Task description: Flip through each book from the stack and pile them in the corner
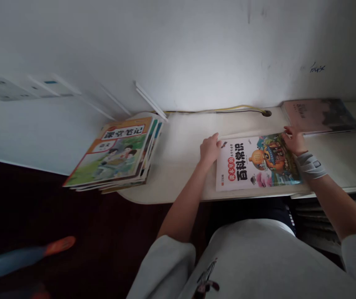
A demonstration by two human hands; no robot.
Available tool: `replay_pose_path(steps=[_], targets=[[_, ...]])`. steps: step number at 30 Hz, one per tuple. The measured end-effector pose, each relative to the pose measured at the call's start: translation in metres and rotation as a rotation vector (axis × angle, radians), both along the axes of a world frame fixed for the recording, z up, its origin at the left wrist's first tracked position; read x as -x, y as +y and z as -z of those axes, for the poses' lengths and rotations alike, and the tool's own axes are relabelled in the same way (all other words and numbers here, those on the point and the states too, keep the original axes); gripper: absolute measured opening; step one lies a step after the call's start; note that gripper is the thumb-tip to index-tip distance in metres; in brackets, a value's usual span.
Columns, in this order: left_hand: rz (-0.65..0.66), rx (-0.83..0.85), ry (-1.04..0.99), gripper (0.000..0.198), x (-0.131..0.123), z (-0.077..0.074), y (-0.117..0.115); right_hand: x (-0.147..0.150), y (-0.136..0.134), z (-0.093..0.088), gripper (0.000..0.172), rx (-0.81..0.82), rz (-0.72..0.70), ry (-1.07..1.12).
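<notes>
A book with a white cover, large dark characters and an orange pumpkin-like house (259,162) lies sideways near the front edge of the white desk (181,166). My left hand (210,148) is at its upper left corner, fingers bent against the edge. At its upper right corner is my right hand (294,140), fingers curled on the edge, with a grey band around the wrist. Both hands grip the book. To the left, a stack of colourful books (115,153) rests on the desk's rounded end.
A pinkish book (321,115) lies at the back right, close to my right hand. A yellow cable (240,107) runs along the wall to a round hole (267,113). At lower left, another person's leg and orange shoe (60,246) show blurred.
</notes>
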State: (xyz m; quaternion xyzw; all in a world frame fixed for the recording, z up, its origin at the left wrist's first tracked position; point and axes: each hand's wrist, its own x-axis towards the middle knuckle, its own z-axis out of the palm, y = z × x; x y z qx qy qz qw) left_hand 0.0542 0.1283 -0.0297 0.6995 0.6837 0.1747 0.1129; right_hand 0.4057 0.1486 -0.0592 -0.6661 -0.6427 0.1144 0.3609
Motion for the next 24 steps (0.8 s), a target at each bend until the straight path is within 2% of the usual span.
replay_pose_path(steps=[5,8,13,15,20,24], targets=[[-0.035,-0.05,-0.21,0.046,0.008,0.007,0.006,-0.005,0.006,0.003,0.044,-0.022,-0.014,0.512],[-0.055,-0.058,-0.317,0.044,0.009,0.008,0.008,-0.007,0.005,-0.002,0.049,0.017,-0.06,0.687],[-0.104,-0.101,-0.491,0.049,0.011,0.01,0.012,-0.003,-0.004,-0.012,0.034,-0.005,-0.111,0.734],[-0.119,-0.11,-0.527,0.051,0.014,0.01,0.014,-0.002,-0.006,-0.016,0.033,0.003,-0.111,0.71],[-0.01,0.069,-0.779,0.051,0.022,0.006,0.015,-0.007,-0.007,-0.031,0.038,0.072,-0.117,0.615],[0.095,0.117,-0.865,0.044,0.027,-0.006,0.015,-0.019,-0.005,-0.049,0.039,0.179,-0.224,0.544]])
